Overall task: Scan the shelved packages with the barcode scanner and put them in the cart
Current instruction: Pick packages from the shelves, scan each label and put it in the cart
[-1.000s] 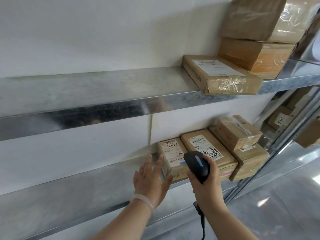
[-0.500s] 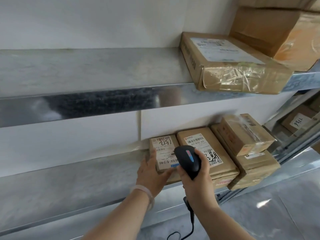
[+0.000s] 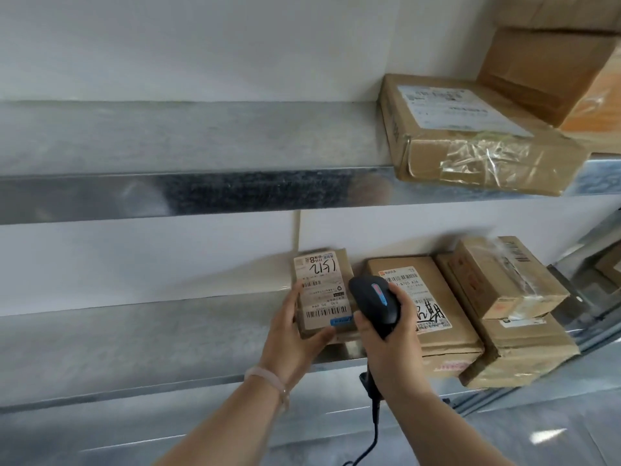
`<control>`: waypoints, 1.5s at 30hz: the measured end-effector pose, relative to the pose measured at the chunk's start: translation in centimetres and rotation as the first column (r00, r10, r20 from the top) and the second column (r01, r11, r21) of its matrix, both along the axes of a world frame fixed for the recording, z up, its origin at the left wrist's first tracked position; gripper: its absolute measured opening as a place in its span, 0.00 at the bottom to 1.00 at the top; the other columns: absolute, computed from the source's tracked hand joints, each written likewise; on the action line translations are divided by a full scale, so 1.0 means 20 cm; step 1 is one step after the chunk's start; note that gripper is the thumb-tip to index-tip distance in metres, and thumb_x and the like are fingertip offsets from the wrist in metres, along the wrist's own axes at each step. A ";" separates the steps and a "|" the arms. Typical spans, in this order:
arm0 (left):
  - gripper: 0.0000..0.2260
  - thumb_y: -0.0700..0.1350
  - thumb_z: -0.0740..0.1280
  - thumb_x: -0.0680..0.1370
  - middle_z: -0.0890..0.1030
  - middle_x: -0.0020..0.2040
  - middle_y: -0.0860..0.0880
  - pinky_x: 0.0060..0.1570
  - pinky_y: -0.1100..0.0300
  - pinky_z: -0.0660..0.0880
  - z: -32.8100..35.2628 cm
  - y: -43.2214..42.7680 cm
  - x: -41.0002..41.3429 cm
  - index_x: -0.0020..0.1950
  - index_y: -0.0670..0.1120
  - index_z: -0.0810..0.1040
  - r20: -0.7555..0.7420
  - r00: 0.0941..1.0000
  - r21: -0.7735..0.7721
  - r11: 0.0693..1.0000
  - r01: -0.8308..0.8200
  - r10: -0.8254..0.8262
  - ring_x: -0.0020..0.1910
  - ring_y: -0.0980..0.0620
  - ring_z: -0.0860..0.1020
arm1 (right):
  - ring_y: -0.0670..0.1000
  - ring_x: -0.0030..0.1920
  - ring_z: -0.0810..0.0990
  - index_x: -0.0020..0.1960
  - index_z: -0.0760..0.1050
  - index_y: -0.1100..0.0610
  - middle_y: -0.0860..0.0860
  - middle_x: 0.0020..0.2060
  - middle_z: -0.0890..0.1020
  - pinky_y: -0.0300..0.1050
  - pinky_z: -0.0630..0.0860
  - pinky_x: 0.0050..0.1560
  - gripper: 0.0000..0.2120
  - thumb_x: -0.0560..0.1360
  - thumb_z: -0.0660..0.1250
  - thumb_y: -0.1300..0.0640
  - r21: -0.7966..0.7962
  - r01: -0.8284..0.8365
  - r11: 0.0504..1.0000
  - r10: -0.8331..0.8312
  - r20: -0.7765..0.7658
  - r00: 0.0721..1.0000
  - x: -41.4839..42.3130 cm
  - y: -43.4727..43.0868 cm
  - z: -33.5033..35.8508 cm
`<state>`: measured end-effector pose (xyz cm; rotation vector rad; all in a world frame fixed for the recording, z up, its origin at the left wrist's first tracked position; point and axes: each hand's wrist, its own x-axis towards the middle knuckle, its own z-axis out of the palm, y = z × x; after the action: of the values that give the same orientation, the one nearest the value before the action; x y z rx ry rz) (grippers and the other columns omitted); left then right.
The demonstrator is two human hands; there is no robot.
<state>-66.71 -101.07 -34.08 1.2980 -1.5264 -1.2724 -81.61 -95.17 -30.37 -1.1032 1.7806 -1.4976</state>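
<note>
A small cardboard package (image 3: 324, 290) with a white barcode label stands tilted up off the lower metal shelf (image 3: 134, 341). My left hand (image 3: 295, 338) grips its lower left corner, thumb across the front edge. My right hand (image 3: 391, 348) holds the black barcode scanner (image 3: 374, 302) just right of that package, its head pointing at the label. A flat labelled package (image 3: 426, 307) lies to the right, partly behind the scanner. Further right, two more boxes (image 3: 507, 297) are stacked. The cart is out of view.
The upper metal shelf (image 3: 201, 156) carries a flat taped box (image 3: 470, 136) overhanging its edge and larger boxes (image 3: 554, 62) behind it. The scanner cable (image 3: 373, 435) hangs below my right wrist. A white wall backs both shelves. More shelving stands at far right.
My left hand went from open beside the small package to gripping it, and tilted it up and leftward away from the neighbouring package. The scanner stayed over the labels; the view moved closer.
</note>
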 end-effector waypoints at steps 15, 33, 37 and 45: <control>0.42 0.39 0.77 0.70 0.63 0.65 0.47 0.50 0.86 0.61 0.25 0.14 0.37 0.73 0.62 0.56 0.111 0.968 -0.294 0.938 -0.185 0.225 0.54 0.86 0.58 | 0.46 0.56 0.79 0.60 0.64 0.33 0.26 0.50 0.76 0.62 0.79 0.55 0.28 0.74 0.72 0.59 -0.152 -0.279 0.948 0.289 0.043 0.957 0.26 -0.02 0.18; 0.53 0.42 0.80 0.67 0.59 0.70 0.51 0.57 0.77 0.69 0.30 0.26 0.55 0.79 0.59 0.47 0.077 0.936 -0.422 0.862 -0.281 0.343 0.64 0.78 0.58 | 0.49 0.56 0.80 0.65 0.64 0.39 0.30 0.54 0.77 0.63 0.79 0.53 0.28 0.73 0.71 0.60 -0.272 -0.480 0.834 0.496 -0.011 0.868 0.40 0.02 0.25; 0.51 0.42 0.81 0.67 0.61 0.69 0.53 0.60 0.74 0.70 0.30 0.28 0.55 0.78 0.59 0.50 0.055 0.929 -0.440 0.844 -0.306 0.366 0.66 0.74 0.59 | 0.47 0.57 0.79 0.66 0.64 0.40 0.29 0.55 0.76 0.62 0.79 0.53 0.29 0.73 0.71 0.61 -0.272 -0.490 0.828 0.502 -0.030 0.864 0.40 0.02 0.25; 0.51 0.43 0.81 0.66 0.61 0.68 0.52 0.53 0.81 0.68 0.27 0.26 0.62 0.78 0.58 0.51 0.043 0.871 -0.428 0.796 -0.427 0.490 0.63 0.77 0.57 | 0.46 0.51 0.81 0.66 0.64 0.39 0.27 0.56 0.75 0.47 0.81 0.51 0.29 0.71 0.73 0.52 -0.245 -0.581 0.776 0.552 -0.181 0.814 0.40 0.10 0.30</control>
<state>-54.25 -95.79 -28.68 1.3910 -1.3623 -0.5158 -73.70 -93.24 -24.43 -1.7068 1.1291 -1.3496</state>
